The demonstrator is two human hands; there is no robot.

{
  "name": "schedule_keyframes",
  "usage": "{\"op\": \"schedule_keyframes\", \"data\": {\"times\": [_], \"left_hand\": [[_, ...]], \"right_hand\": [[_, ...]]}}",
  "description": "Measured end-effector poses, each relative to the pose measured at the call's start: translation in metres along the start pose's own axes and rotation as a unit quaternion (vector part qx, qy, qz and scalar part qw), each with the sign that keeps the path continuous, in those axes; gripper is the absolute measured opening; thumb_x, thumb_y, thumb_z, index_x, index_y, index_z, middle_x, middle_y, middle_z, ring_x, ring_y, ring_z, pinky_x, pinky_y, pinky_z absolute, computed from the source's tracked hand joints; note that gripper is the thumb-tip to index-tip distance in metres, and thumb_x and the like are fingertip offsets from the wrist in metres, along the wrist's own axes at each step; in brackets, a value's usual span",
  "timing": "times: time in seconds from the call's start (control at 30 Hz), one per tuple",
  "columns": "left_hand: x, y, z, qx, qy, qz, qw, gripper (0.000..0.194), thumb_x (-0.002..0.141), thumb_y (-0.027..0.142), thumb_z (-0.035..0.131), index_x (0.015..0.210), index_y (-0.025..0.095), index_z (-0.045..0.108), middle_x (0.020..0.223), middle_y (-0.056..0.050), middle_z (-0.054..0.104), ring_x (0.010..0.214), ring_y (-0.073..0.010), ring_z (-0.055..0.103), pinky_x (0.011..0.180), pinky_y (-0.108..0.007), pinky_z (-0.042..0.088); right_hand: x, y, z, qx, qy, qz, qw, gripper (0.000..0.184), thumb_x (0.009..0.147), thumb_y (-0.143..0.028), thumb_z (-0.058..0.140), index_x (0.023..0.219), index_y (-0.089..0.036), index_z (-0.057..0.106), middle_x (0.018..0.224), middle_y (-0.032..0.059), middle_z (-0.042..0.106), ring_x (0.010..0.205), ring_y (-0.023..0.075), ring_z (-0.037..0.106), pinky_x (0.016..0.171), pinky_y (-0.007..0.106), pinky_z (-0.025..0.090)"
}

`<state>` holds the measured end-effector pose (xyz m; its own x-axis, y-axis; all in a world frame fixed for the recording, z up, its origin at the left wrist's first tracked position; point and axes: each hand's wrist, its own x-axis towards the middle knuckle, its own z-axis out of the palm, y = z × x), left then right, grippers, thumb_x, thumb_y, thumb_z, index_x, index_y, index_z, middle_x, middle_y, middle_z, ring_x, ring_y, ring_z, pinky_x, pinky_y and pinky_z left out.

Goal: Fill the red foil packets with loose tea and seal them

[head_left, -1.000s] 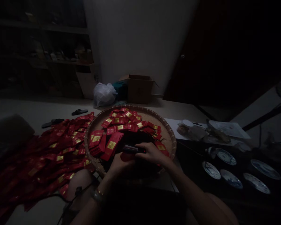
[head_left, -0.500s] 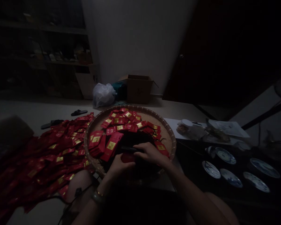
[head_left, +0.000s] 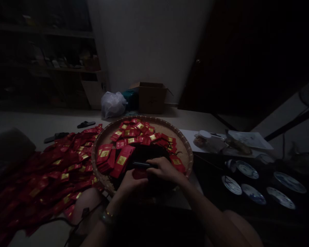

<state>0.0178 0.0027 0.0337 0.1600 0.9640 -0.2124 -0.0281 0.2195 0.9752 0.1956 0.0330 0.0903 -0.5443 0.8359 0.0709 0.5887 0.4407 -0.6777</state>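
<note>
Both hands work over a round woven bamboo tray (head_left: 189,144) with red packets and dark loose contents in it. My left hand (head_left: 130,183) is closed around a red packet (head_left: 139,174), mostly in shadow. My right hand (head_left: 166,168) grips a dark bar-shaped tool (head_left: 141,164), which points left just above that packet; its exact kind is too dark to make out. Left of the hands a stack of red packets (head_left: 122,160) with gold labels leans in the tray, and more packets (head_left: 140,126) lie along its far side.
A large heap of red packets (head_left: 64,176) covers the floor at left, with slippers (head_left: 86,124) behind it. An open cardboard box (head_left: 151,99) and a white plastic bag (head_left: 113,104) stand by the wall. At right are a jar (head_left: 203,137) and several patterned dishes (head_left: 253,194).
The view has shifted very slightly. Both hands keep nearly the same pose, with the dark tool still held over the red packet.
</note>
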Motion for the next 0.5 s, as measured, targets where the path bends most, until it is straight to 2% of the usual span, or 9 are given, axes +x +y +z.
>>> {"op": "schedule_keyframes", "data": {"times": [0.1, 0.17, 0.23, 0.3, 0.37, 0.43, 0.5], "left_hand": [[-0.001, 0.0, 0.001, -0.002, 0.0, -0.004, 1.0, 0.045, 0.046, 0.028, 0.084, 0.086, 0.011, 0.069, 0.082, -0.008, 0.075, 0.08, -0.0262, 0.068, 0.074, -0.034, 0.053], [0.0, -0.001, 0.002, -0.008, 0.011, -0.004, 1.0, 0.045, 0.047, 0.028, 0.084, 0.086, 0.012, 0.068, 0.081, -0.008, 0.074, 0.078, -0.0248, 0.068, 0.072, -0.033, 0.053], [0.001, -0.001, 0.003, -0.029, 0.024, 0.001, 0.999, 0.048, 0.05, 0.033, 0.082, 0.09, 0.012, 0.066, 0.082, -0.008, 0.074, 0.076, -0.0235, 0.068, 0.071, -0.033, 0.054], [0.003, -0.003, 0.005, -0.055, 0.028, 0.008, 0.998, 0.051, 0.057, 0.041, 0.078, 0.097, 0.013, 0.064, 0.083, -0.008, 0.073, 0.075, -0.0228, 0.068, 0.07, -0.033, 0.053], [0.004, -0.004, 0.007, -0.073, 0.025, 0.018, 0.997, 0.054, 0.063, 0.048, 0.073, 0.101, 0.012, 0.062, 0.084, -0.009, 0.072, 0.077, -0.0232, 0.067, 0.071, -0.034, 0.053], [0.005, -0.005, 0.008, -0.073, 0.026, 0.034, 0.996, 0.054, 0.065, 0.051, 0.07, 0.102, 0.012, 0.062, 0.089, -0.01, 0.072, 0.081, -0.024, 0.067, 0.074, -0.034, 0.053], [0.006, -0.005, 0.008, -0.059, 0.028, 0.053, 0.996, 0.052, 0.066, 0.051, 0.069, 0.101, 0.013, 0.063, 0.093, -0.01, 0.071, 0.085, -0.0241, 0.066, 0.076, -0.033, 0.052]], "right_hand": [[-0.001, 0.01, -0.003, 0.049, 0.014, 0.016, 0.999, 0.038, 0.077, -0.033, 0.064, 0.113, -0.022, 0.066, 0.11, 0.0052, 0.07, 0.098, 0.0238, 0.065, 0.085, 0.033, 0.049], [-0.005, 0.03, -0.011, 0.061, 0.05, 0.054, 0.995, 0.042, 0.076, -0.038, 0.064, 0.115, -0.021, 0.065, 0.112, 0.0057, 0.069, 0.1, 0.0247, 0.064, 0.085, 0.034, 0.049], [-0.011, 0.057, -0.023, 0.028, 0.095, 0.108, 0.989, 0.042, 0.077, -0.039, 0.063, 0.114, -0.019, 0.065, 0.109, 0.0079, 0.069, 0.097, 0.0255, 0.064, 0.085, 0.037, 0.049], [-0.019, 0.084, -0.033, -0.031, 0.113, 0.165, 0.979, 0.04, 0.075, -0.035, 0.064, 0.109, -0.015, 0.067, 0.104, 0.0115, 0.07, 0.093, 0.0274, 0.065, 0.083, 0.04, 0.05], [-0.024, 0.099, -0.035, -0.07, 0.123, 0.188, 0.972, 0.037, 0.071, -0.03, 0.068, 0.104, -0.013, 0.069, 0.101, 0.0141, 0.07, 0.094, 0.0301, 0.064, 0.084, 0.043, 0.048], [-0.022, 0.094, -0.026, -0.052, 0.155, 0.161, 0.973, 0.036, 0.071, -0.03, 0.067, 0.104, -0.015, 0.068, 0.103, 0.0137, 0.07, 0.098, 0.0294, 0.062, 0.087, 0.044, 0.047], [-0.015, 0.073, -0.006, 0.029, 0.184, 0.096, 0.978, 0.036, 0.074, -0.034, 0.064, 0.107, -0.018, 0.066, 0.107, 0.0101, 0.068, 0.099, 0.0248, 0.062, 0.088, 0.039, 0.048]]}}
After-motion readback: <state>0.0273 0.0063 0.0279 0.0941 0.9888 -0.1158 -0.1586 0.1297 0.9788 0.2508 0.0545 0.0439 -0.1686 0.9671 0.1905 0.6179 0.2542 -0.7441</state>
